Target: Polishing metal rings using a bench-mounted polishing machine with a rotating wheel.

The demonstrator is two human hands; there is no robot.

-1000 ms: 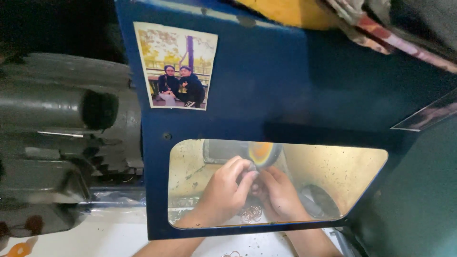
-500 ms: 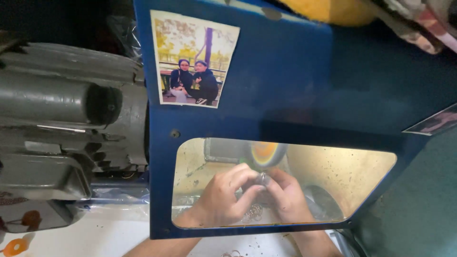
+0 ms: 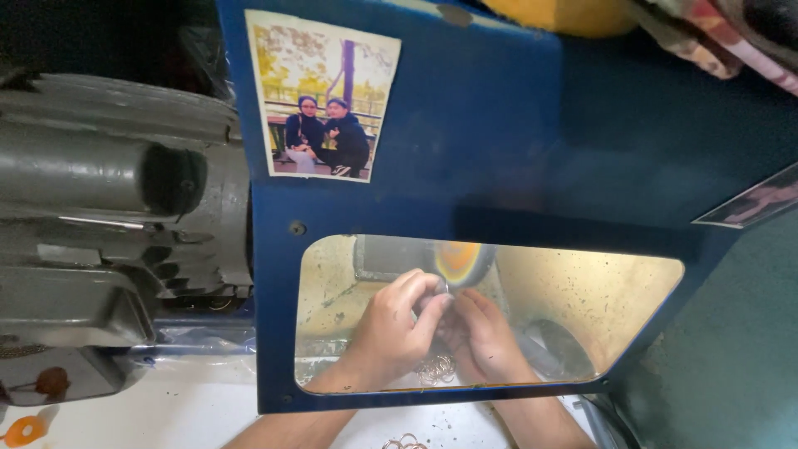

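Note:
Through the clear window of a blue shield [image 3: 465, 150], both my hands reach up to a spinning orange-yellow buffing wheel [image 3: 460, 260]. My left hand [image 3: 391, 328] and my right hand [image 3: 480, 337] pinch a small metal piece [image 3: 444, 293] together and press it against the wheel's lower edge. The piece is mostly hidden by my fingertips. Below my hands lies a little heap of thin metal rings [image 3: 435, 368], and more rings [image 3: 405, 441] lie at the bottom edge of the view.
A large grey electric motor [image 3: 108, 224] fills the left side. A photo of two seated people [image 3: 320, 96] is stuck on the shield. A dark round opening [image 3: 565, 345] sits inside the booth to the right. White worktop [image 3: 183, 407] below, with an orange ring [image 3: 23, 431].
The view has shifted slightly, so the shield and window sit further right. My hands stay together at the wheel, pressed a little closer to it.

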